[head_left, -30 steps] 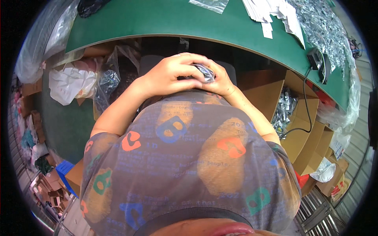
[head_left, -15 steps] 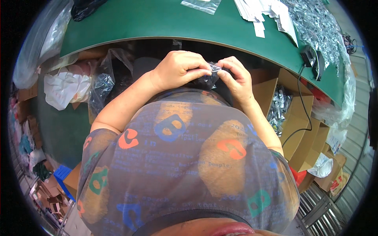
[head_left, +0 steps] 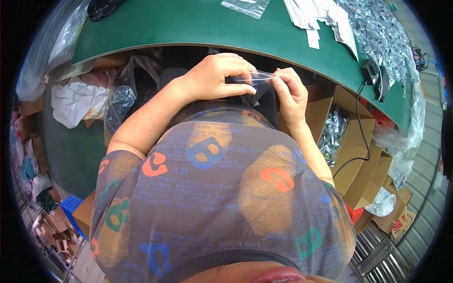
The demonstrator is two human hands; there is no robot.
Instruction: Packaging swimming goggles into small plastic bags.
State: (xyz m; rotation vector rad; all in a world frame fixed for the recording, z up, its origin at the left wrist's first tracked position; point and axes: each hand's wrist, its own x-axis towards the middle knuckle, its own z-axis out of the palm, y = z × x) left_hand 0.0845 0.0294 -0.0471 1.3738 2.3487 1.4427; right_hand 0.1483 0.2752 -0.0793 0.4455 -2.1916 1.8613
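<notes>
A small clear plastic bag [head_left: 260, 76] is stretched between my hands, just below the front edge of the green table [head_left: 165, 28]. My right hand [head_left: 291, 92] pinches one end of its top edge between thumb and finger. On the other side, my left hand [head_left: 219, 78] has its fingers at the bag's mouth, its thumb lower down against the plastic. The bag's lower part hangs between the hands and looks dark; what it contains, if anything, cannot be made out.
On the table lie a flat clear bag [head_left: 246, 6], white paper slips [head_left: 302, 19], a heap of shiny small packets [head_left: 377, 37] and a black device [head_left: 375, 78] with a cable. Cardboard boxes [head_left: 356, 137] stand at right, one holding packets. A white plastic bag [head_left: 78, 101] sits at left.
My hands have drawn slightly apart, pulling the bag's top edge taut. My left fingers and thumb have spread, and my right hand has shifted a little right.
</notes>
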